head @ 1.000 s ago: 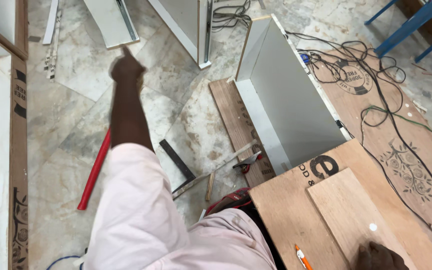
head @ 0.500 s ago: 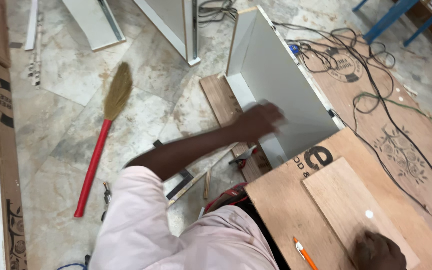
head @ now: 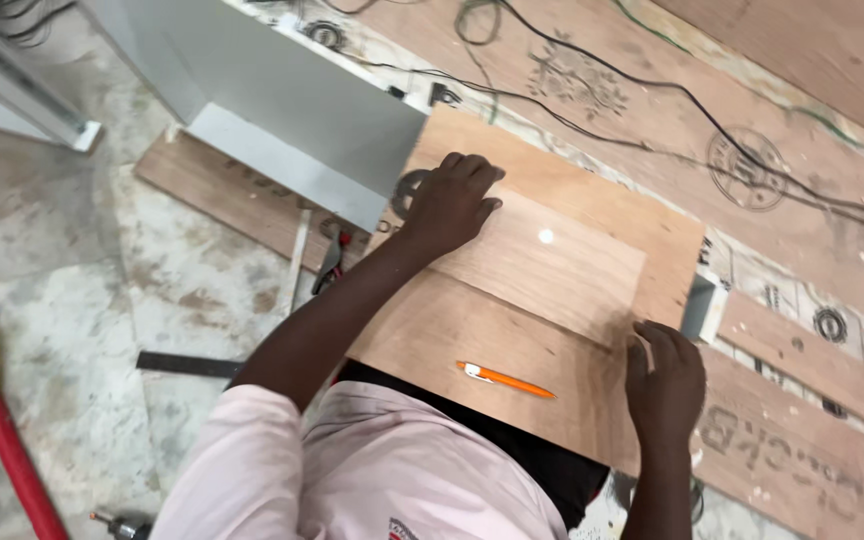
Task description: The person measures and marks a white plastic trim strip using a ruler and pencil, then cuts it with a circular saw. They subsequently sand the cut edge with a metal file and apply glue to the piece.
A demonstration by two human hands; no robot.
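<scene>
Left hand (head: 449, 203): flat and spread, palm pressing the far left corner of the smaller rectangular plywood piece (head: 542, 270); nothing clasped.
Right hand (head: 664, 380): fingers open and bent, resting at the near right corner of that same piece, on the larger brown plywood board (head: 482, 340) beneath; holding nothing.
Plywood piece: lies flat between both hands, on top of the board.
Orange pencil (head: 505, 379): untouched, just near-side of the piece, left of the right hand.
Progress: piece looks placed and steadied; no marks visible on it, so marking or cutting seems not yet done.
Beyond the left hand: a grey cabinet panel (head: 282, 110).
</scene>
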